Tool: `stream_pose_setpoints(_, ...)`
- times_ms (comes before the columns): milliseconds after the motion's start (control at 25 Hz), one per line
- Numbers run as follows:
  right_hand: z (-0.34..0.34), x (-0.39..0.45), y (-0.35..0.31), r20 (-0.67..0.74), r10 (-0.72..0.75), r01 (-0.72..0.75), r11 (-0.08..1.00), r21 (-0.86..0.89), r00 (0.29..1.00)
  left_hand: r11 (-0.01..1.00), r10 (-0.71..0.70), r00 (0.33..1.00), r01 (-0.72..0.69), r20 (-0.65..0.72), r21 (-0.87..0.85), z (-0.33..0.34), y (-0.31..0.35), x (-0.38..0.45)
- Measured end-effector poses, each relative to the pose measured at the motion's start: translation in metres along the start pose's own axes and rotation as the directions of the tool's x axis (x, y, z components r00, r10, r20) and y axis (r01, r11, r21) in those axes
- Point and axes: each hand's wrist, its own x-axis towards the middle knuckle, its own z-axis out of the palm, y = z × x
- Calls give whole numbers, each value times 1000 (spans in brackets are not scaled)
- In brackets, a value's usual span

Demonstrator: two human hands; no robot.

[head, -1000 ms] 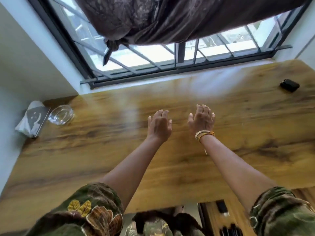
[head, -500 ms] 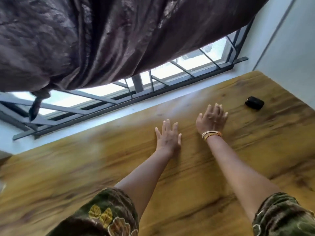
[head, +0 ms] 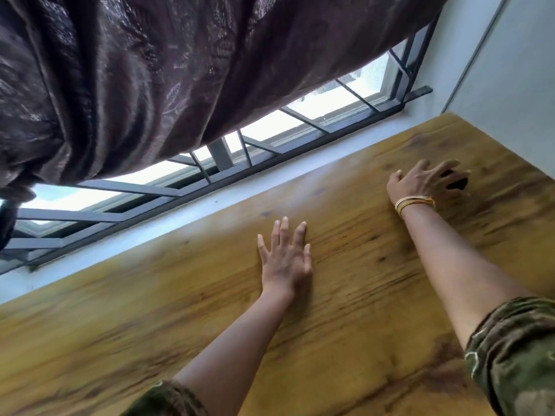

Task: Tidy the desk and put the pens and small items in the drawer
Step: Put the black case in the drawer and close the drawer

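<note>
Wood-grain desk (head: 180,325) runs under a barred window (head: 315,121), with a dark curtain (head: 150,70) bunched above it. Far out toward the corner, the right hand (head: 420,183) is spread over a small black item (head: 456,183) — only a dark sliver shows beyond the fingers (head: 447,168), which arch over it. Whether they have closed on it or merely hover cannot be told; the picture is blurred there. The left hand (head: 285,259) lies flat on the desk nearer the body, fingers straight, holding nothing.

The step looks like collecting this last stray piece. Done well, thumb and fingers should settle on opposite sides of the item before lifting — a smooth little case could skid toward the wall if nudged from one side. The flat left palm makes a good brace for the long reach. No drawer is in view.
</note>
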Motion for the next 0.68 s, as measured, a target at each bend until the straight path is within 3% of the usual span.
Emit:
stream_pose_setpoints(160, -2, -1, 4, -59, -20, 23, 999, 38, 998, 1000, -8, 1000, 8, 3, 9, 0, 1, 2)
stream_pose_setpoints(360, -13, -44, 4, -122, -281, 298, 941, 158, 952, 1000, -8, 1000, 8, -1, -2, -1, 3, -1)
stream_pose_setpoints(480, -27, -97, -5, -44, -378, 378, 896, 233, 925, 1000, -3, 1000, 2, 28, 13, -4, 2, -3)
stream_pose_setpoints(600, -39, -161, -1, 39, -385, 346, 867, 359, 922, 998, 52, 991, -56, 124, 26, -20, -6, -18)
stream_pose_setpoints(680, -46, -202, 6, 63, -413, 343, 824, 452, 909, 999, 24, 995, -21, 95, -38, -30, -17, -44)
